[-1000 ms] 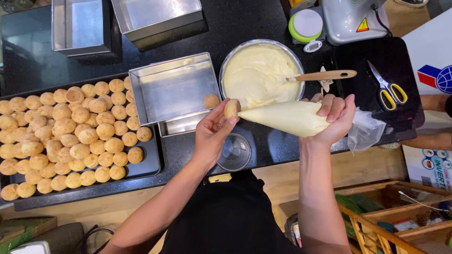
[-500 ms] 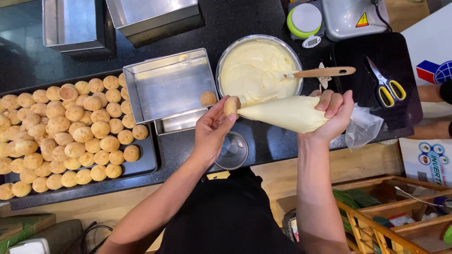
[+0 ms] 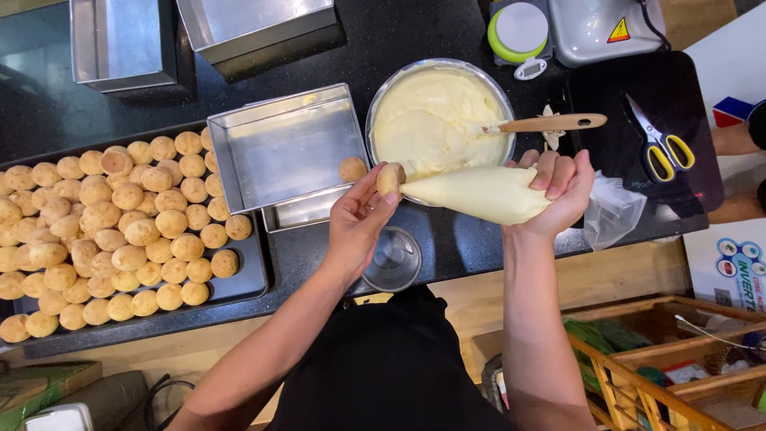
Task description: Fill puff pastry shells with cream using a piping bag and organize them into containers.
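Pinched in the left hand (image 3: 359, 227), a small cream puff (image 3: 389, 177) sat at centre frame against the tip of the piping bag (image 3: 479, 194), which the right hand (image 3: 558, 187) squeezed at its fat end. Half a second earlier the pose was the same, so filling looked to be under way. One puff (image 3: 352, 168) lay in the steel pan (image 3: 279, 148); the tray of puffs (image 3: 247, 279) waited lower left, and the custard bowl (image 3: 435, 116) sat above the bag.
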